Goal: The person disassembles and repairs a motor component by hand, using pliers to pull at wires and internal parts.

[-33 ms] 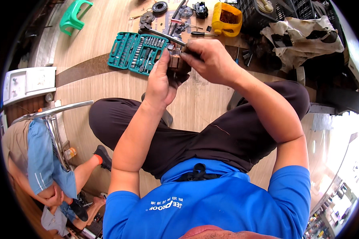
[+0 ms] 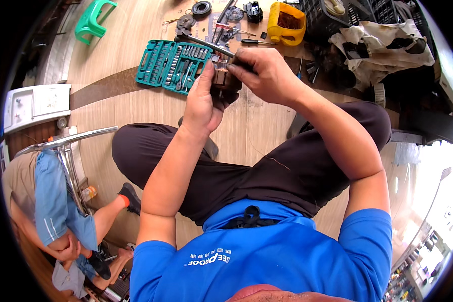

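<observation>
Just above my knees, my left hand (image 2: 202, 100) grips a dark, grimy metal part (image 2: 221, 79) with some copper colour on it. The fingers of my right hand (image 2: 267, 75) are curled at the top of that part; exactly what they pinch is hidden. A long metal bar (image 2: 206, 43) runs behind my hands, and I cannot tell whether it touches them. An open teal socket-set case (image 2: 153, 63) lies on the wooden floor just beyond my left hand. Screwdrivers (image 2: 249, 42), a black ring part (image 2: 201, 8) and other small metal pieces lie farther forward.
A yellow cut jug (image 2: 285, 25), black crates (image 2: 322, 15) and a stained cloth (image 2: 382, 45) are at the front right. A green stool (image 2: 93, 27) stands front left. Another person in blue shorts (image 2: 55, 196) sits at my left beside a chrome frame (image 2: 88, 134).
</observation>
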Demonstrator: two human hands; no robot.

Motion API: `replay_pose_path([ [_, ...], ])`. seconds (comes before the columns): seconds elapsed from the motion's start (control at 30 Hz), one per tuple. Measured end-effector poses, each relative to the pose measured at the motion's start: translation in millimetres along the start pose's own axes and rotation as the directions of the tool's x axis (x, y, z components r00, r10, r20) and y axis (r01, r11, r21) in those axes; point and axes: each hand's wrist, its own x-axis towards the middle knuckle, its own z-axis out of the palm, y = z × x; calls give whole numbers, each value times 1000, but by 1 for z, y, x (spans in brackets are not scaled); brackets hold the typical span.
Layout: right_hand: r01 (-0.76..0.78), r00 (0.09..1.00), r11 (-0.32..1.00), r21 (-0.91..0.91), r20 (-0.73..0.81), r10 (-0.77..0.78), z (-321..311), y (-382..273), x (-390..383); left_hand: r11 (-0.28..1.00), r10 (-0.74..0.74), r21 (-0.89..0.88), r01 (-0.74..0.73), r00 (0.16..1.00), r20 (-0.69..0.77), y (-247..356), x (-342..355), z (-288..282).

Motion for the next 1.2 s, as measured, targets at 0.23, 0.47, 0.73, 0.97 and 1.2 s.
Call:
replay_pose_path([
  [0.23,-126,992,990,60,41,123,0,3,5,996,-80,-47,80,997,-6,-1,1,-2],
  [0.47,-113,992,993,34,51,111,-1,5,7,986,-147,-75,150,988,46,-1,-1,-4],
  [0.73,19,997,1000,-18,81,-17,-4,2,3,998,-59,-20,59,998,-9,-2,-1,-3],
  [0.97,205,969,979,-10,141,-202,0,-7,-2,998,41,-55,-43,998,-41,-2,-2,2],
  [1.2,297,948,953,-52,135,-288,5,-19,-8,985,133,-106,-133,991,-8,1,-4,-3],
])
